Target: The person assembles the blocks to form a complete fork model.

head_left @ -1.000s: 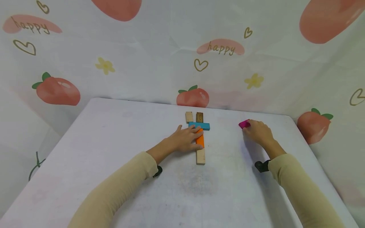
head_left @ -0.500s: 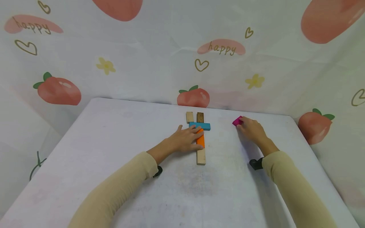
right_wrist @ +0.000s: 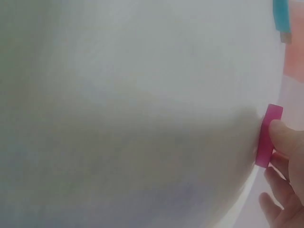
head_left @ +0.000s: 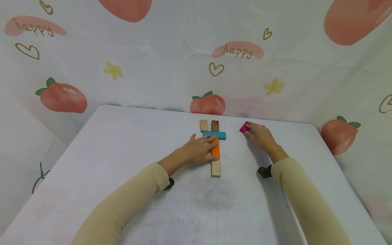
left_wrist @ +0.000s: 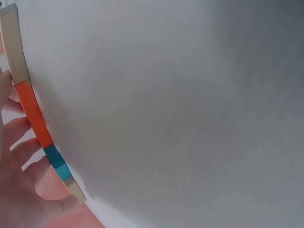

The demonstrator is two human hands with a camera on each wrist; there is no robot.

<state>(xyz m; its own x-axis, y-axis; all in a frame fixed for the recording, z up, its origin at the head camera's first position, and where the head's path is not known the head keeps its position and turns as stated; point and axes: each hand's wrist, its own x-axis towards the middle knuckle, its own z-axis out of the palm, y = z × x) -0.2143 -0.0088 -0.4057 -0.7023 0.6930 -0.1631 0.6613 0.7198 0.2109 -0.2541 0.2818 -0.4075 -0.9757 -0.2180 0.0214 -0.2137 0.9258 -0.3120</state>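
In the head view my left hand [head_left: 197,149] lies with spread fingers over an orange wooden block [head_left: 215,152], its fingertips touching it. A teal block [head_left: 219,135] sits crosswise at the orange block's far end, and a pale wooden block [head_left: 215,169] continues from its near end. Beyond the teal one stand a second pale block [head_left: 203,126] and a dark brown block [head_left: 215,125], side by side with a gap. To the right, my right hand [head_left: 261,136] pinches a magenta block [head_left: 244,128] between thumb and fingers; the right wrist view shows this magenta block [right_wrist: 269,136] standing out from the fingertips.
The blocks lie on a white table [head_left: 147,204], near its far edge. Behind it hangs a white cloth [head_left: 165,51] printed with fruit, hearts and lettering. Each wrist wears a black camera mount, seen at the right wrist as a dark mount [head_left: 265,171].
My right hand has moved left and slightly farther off with the magenta block, closer to the row of blocks. My left hand and the other blocks have stayed put.
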